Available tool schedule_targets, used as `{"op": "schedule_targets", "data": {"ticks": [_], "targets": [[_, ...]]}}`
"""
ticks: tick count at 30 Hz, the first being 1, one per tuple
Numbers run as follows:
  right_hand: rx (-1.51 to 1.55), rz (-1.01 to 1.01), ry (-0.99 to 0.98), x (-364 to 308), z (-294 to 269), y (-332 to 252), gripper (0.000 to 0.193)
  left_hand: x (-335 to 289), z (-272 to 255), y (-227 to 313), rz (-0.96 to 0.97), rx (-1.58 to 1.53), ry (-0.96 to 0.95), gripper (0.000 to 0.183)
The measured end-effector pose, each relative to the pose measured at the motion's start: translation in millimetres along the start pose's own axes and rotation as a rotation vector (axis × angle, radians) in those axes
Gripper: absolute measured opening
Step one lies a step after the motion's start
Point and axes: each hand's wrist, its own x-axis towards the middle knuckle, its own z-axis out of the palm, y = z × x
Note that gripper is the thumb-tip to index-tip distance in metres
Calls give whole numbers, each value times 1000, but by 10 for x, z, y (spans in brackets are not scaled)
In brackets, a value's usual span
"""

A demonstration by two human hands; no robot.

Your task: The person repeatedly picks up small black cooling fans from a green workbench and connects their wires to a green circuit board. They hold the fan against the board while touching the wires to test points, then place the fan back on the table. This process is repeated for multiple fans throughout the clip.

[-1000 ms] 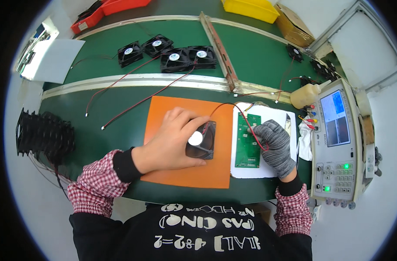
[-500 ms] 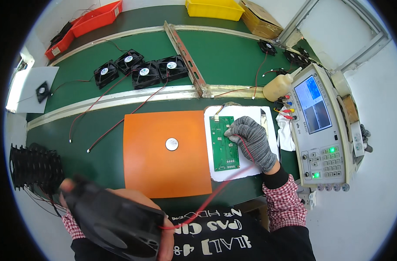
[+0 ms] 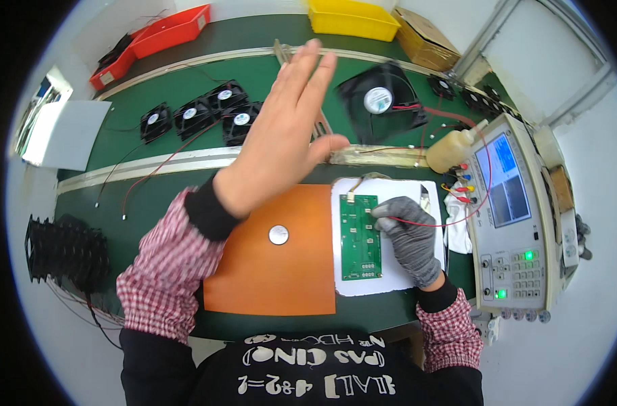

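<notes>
Your left hand (image 3: 284,128) is spread near one black fan (image 3: 366,114) at 1 o'clock, gloved right hand (image 3: 408,238)'s pinching one red wire (image 3: 444,225), and two red bins (image 3: 173,39) at 11 have black stuff (image 3: 116,54) in one.

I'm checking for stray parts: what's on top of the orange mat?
A round silvery disc shows on the orange mat. The left hand and sleeve block its upper left part; anything there is hidden.

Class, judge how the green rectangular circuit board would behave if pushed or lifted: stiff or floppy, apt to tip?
The board is likely stiff: it lies flat with straight edges. Low and thin, it probably won't roll or tip. The thin wires at its white connector might tug if it is lifted.
</notes>
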Motion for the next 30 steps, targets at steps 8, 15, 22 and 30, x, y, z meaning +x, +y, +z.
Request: {"op": "schedule_targets", "data": {"ticks": [8, 15, 22, 30], "targets": [[193, 151, -24, -13, 53, -203, 41, -206, 442, -740, -284, 296, -444, 70], [536, 255, -606, -237, -47, 128, 44, -273, -313, 828, 78, -639, 4, 80], [403, 319, -1067, -108, -102, -410, 19, -509, -1127, -302, -273, 264, 673, 36], [19, 113, -93, 15, -12, -96, 12, -1115, -611, 334, -980, -811, -423, 23]]}}
